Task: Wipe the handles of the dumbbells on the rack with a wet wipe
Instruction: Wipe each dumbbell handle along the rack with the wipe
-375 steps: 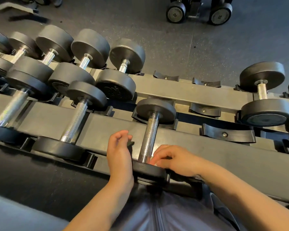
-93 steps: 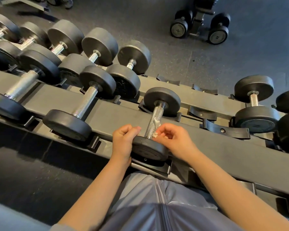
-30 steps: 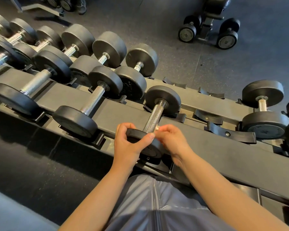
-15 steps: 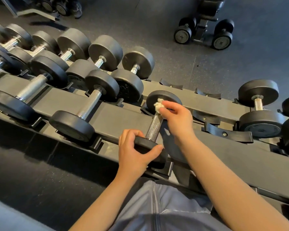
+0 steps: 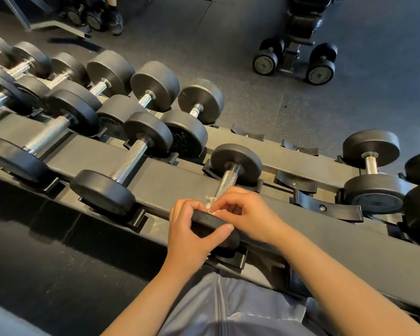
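Fingers of right hand [image 5: 250, 214] pinch wet wipe [image 5: 210, 201]; left hand [image 5: 192, 229] grips dumbbell [image 5: 228, 180].

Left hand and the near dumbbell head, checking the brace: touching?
Touching. Head view: left hand grips the near dumbbell head, thumb across its face.

I am looking at a dim, evenly lit gym scene with soft light falling from above. Chrome handles [image 5: 129, 163] toward the rack's [image 5: 175, 185] left end are glaring in bright spots, while its near face is sinking into deep shadow. The dumbbells [image 5: 15, 66] at the far left corner are smearing with blur, and the wide lens is bending the rack's long edges toward the frame borders. The speckled floor [image 5: 264, 110] is showing mild grain.
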